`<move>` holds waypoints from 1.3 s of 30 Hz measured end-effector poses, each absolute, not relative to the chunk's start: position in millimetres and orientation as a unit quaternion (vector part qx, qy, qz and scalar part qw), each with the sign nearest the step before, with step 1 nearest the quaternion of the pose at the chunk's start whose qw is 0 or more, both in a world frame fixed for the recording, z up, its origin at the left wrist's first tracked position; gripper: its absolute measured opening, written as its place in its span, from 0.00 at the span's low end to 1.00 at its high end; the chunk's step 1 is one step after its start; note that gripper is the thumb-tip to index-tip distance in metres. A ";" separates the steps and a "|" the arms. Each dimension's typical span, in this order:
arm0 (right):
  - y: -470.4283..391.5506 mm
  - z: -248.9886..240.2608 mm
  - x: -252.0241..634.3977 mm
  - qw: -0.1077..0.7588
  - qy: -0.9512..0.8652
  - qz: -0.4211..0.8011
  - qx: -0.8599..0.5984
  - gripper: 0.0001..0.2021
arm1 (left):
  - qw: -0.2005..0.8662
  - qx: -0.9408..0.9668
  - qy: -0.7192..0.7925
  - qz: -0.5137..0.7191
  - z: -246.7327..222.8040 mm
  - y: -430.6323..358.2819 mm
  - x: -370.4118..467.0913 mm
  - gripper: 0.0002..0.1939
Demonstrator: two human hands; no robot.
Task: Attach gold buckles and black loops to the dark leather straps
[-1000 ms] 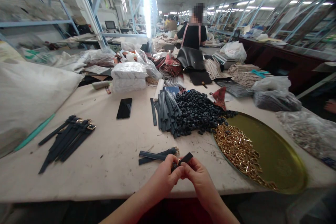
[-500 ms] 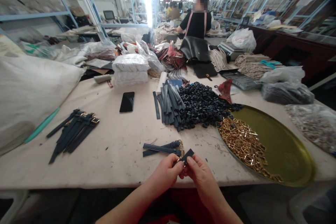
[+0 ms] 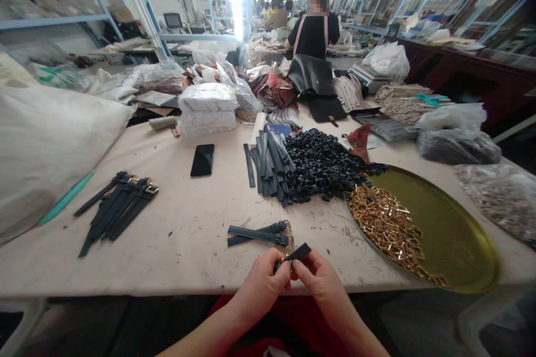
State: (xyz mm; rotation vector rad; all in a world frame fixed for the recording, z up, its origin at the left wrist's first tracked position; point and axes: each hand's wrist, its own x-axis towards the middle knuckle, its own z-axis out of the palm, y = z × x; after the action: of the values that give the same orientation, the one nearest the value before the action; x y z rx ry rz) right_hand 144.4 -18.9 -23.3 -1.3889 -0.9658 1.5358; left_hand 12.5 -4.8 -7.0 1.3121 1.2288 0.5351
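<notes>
At the table's front edge my left hand and my right hand are closed together on one dark strap. Bits of gold metal glint between the fingers, probably a buckle, mostly hidden. The strap's flat end sticks up to the right between my hands. Just beyond my hands lie two crossed dark straps with gold buckles at their right ends. Farther back is a bundle of flat dark strips beside a heap of small black loops. Gold buckles are piled in the left part of a round golden tray.
A fan of buckled straps lies at the left, near a large white sack. A black phone rests mid-table. Plastic-wrapped white packs and a black bag stand behind. Another person faces away at the back.
The strap between my hands has turned, its free end pointing more to the upper right. My right thumb has slid lower, off the strap's face. The things on the table stay put.
</notes>
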 end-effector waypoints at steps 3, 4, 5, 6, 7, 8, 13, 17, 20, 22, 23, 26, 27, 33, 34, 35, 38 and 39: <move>-19.7 -26.5 146.6 0.412 -0.433 0.550 -0.583 0.12 | 0.558 0.576 0.553 0.224 -10.5 -8.0 13.1 0.12; -19.9 -26.9 148.1 0.406 -0.443 0.540 -0.589 0.11 | 0.547 0.583 0.559 0.220 -10.9 -8.7 12.9 0.12; -20.0 -26.7 149.8 0.397 -0.448 0.540 -0.592 0.11 | 0.540 0.592 0.561 0.211 -10.8 -9.0 12.3 0.12; -20.0 -25.8 151.4 0.389 -0.445 0.551 -0.589 0.11 | 0.540 0.598 0.557 0.199 -9.9 -8.9 11.4 0.12; -20.0 -24.5 152.8 0.383 -0.434 0.575 -0.579 0.11 | 0.550 0.602 0.549 0.186 -8.6 -8.3 10.3 0.13; -19.9 -23.0 153.7 0.379 -0.415 0.607 -0.562 0.11 | 0.567 0.602 0.536 0.171 -7.2 -7.1 9.0 0.13; -18.3 -19.0 152.9 0.392 -0.377 0.678 -0.494 0.10 | 0.587 0.608 0.512 0.151 -9.6 6.7 6.0 0.15; -5.1 -17.3 166.5 0.367 -0.476 0.642 -0.477 0.11 | 0.626 0.571 0.496 0.187 -14.2 21.5 10.8 0.09; 23.4 -17.4 194.6 0.312 -0.551 0.560 -0.535 0.12 | 0.642 0.580 0.459 0.200 -9.2 27.3 14.9 0.13; 50.8 -21.5 215.9 0.338 -0.559 0.422 -0.628 0.11 | 0.624 0.602 0.466 0.179 -6.6 28.4 18.0 0.12; 64.9 -24.7 225.3 0.352 -0.555 0.383 -0.649 0.10 | 0.615 0.603 0.477 0.174 -6.4 28.6 19.7 0.12; 98.9 -36.1 242.3 0.375 -0.543 0.315 -0.682 0.04 | 0.602 0.590 0.506 0.183 -9.2 29.6 24.0 0.12; 105.3 -39.3 244.0 0.378 -0.541 0.307 -0.685 0.02 | 0.599 0.589 0.509 0.188 -9.9 30.4 24.4 0.11; 88.3 -38.8 225.9 0.371 -0.539 0.383 -0.652 0.06 | 0.534 0.611 0.538 0.228 0.2 36.6 18.0 0.10; 79.2 -35.1 219.2 0.365 -0.535 0.415 -0.639 0.08 | 0.524 0.613 0.541 0.237 2.4 37.3 17.6 0.10; 69.6 -30.8 211.9 0.362 -0.524 0.458 -0.621 0.10 | 0.517 0.615 0.542 0.247 4.0 37.7 17.8 0.11; 42.2 -18.9 189.6 0.383 -0.437 0.611 -0.538 0.14 | 0.497 0.625 0.541 0.265 5.3 36.7 19.9 0.12; 34.9 -16.6 183.5 0.398 -0.401 0.647 -0.512 0.14 | 0.486 0.630 0.544 0.266 4.8 35.5 20.3 0.12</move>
State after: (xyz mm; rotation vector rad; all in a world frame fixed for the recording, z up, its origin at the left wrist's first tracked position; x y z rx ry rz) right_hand 183.5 34.9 -16.6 -1.2958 -1.0142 1.6395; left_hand 20.3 35.5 4.8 1.5329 1.3246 0.6475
